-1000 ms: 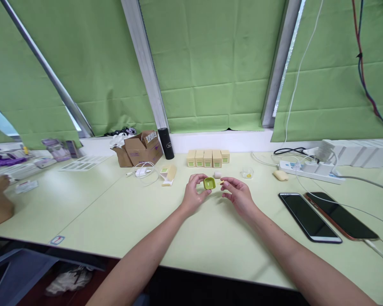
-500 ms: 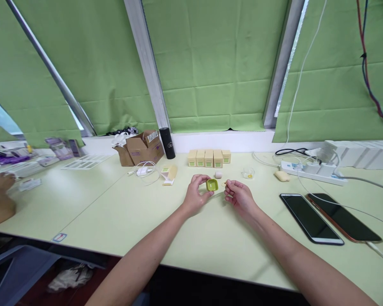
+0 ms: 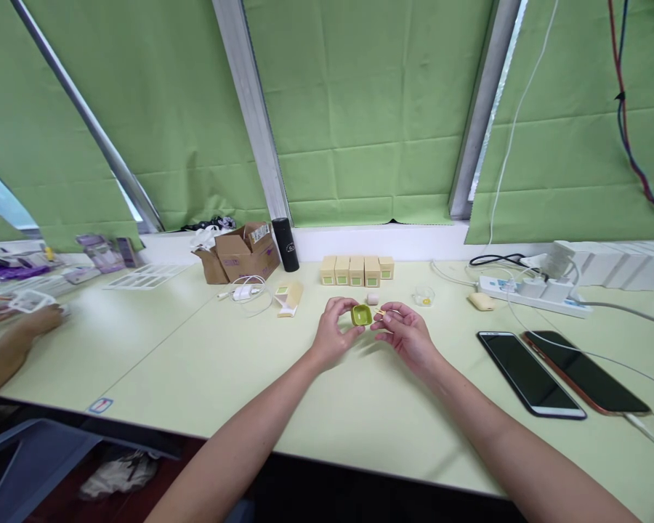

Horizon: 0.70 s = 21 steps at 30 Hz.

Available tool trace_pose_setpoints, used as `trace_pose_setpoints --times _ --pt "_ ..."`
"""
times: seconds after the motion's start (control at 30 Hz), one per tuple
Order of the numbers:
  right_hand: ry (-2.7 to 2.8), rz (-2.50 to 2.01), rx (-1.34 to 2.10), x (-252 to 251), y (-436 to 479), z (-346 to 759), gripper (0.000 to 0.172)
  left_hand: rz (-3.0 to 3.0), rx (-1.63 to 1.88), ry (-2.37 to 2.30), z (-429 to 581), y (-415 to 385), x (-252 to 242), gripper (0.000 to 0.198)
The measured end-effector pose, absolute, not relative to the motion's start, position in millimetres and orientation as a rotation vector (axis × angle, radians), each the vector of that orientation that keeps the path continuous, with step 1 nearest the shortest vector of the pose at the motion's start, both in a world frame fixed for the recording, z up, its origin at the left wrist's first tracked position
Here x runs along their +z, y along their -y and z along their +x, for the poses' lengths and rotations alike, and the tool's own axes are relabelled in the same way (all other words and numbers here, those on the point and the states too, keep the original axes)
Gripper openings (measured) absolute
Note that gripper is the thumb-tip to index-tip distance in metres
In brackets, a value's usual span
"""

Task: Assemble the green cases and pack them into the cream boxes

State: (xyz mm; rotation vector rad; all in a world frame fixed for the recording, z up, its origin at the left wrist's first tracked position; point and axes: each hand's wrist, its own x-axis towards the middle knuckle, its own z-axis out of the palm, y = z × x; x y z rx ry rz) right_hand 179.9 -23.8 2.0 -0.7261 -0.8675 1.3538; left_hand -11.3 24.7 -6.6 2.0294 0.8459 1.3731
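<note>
Between the thumb and fingers of my left hand (image 3: 333, 330) is a small square green cup (image 3: 361, 314), its hollow side tilted toward me. Just to its right, my right hand (image 3: 406, 330) pinches a tiny yellow piece (image 3: 380, 312), too small to make out fully. Behind my hands a small pale pink cylinder (image 3: 373, 298) stands on the table. A little clear dish (image 3: 424, 296) with something yellow in it sits beyond my right hand.
Several small tan boxes (image 3: 357, 272) stand in a row at the back. An open cardboard box (image 3: 248, 254) and a black bottle (image 3: 286, 245) are left of them. Two phones (image 3: 531, 374) and a power strip (image 3: 534, 294) lie right. Another person's hand (image 3: 46, 319) is far left.
My right hand has moved slightly left, bringing the yellow piece closer to the green cup. At the far left, the other person's hands have moved and now hold a white frame-like piece.
</note>
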Motion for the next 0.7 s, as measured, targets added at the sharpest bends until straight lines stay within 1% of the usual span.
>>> trace_pose_setpoints --times 0.17,0.4,0.57,0.7 --pt "0.963 -0.73 1.265 4 27 176 0.045 2.018 1.386 -0.846 -11 -23 -5 0.041" --pt "1.101 -0.81 1.035 0 24 173 0.042 2.032 1.39 -0.82 -10 -20 -3 0.041" --pt "1.222 -0.927 0.847 -5 25 175 0.028 2.058 1.396 -0.781 -10 -16 0 0.043" --pt "1.391 -1.02 0.581 -4 28 178 0.018 2.12 1.383 -0.807 -10 -14 2 0.041"
